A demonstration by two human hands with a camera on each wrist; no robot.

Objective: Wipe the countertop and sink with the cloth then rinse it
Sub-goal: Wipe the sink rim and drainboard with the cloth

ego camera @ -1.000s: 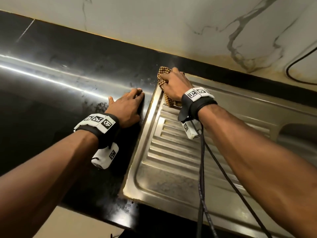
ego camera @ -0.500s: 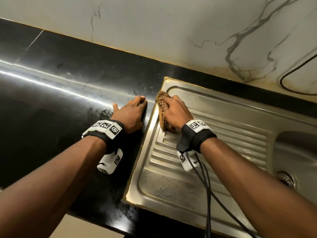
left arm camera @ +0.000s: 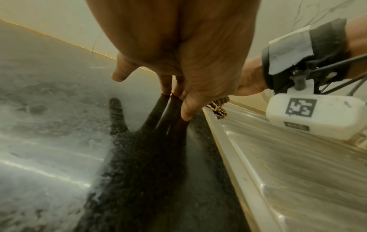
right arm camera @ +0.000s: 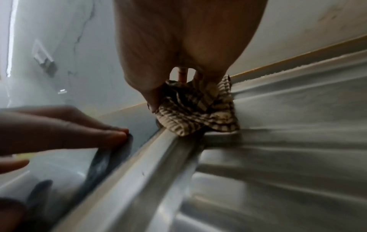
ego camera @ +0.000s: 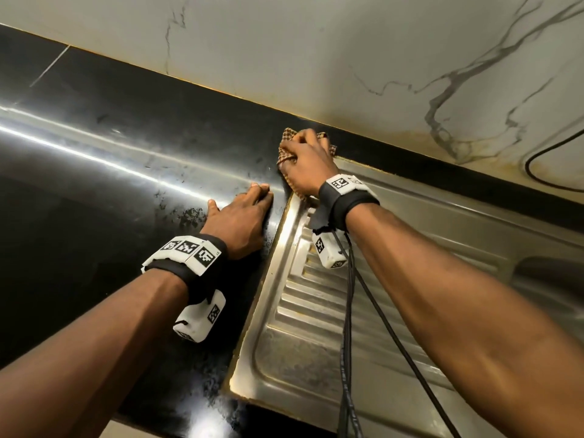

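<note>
Bunched under the right hand (ego camera: 308, 165), a checked cloth (ego camera: 286, 153) is gripped by curled fingers and pressed at the far corner of the steel sink (ego camera: 410, 311), where its raised rim meets the black countertop (ego camera: 110, 184); that contact is shown clearly only in the right wrist view, the cloth (right arm camera: 198, 116) being largely hidden by the hand from the head camera. The left hand (ego camera: 240, 222) is laid flat and released on the countertop just beside the rim, nothing being held, and its straight fingertips (left arm camera: 185, 113) are seen mirrored in the glossy stone only from the left wrist. A black cable (ego camera: 347, 343) is seen hanging from the right wrist across the ribbed drainboard (ego camera: 316, 298) in the head view alone.
</note>
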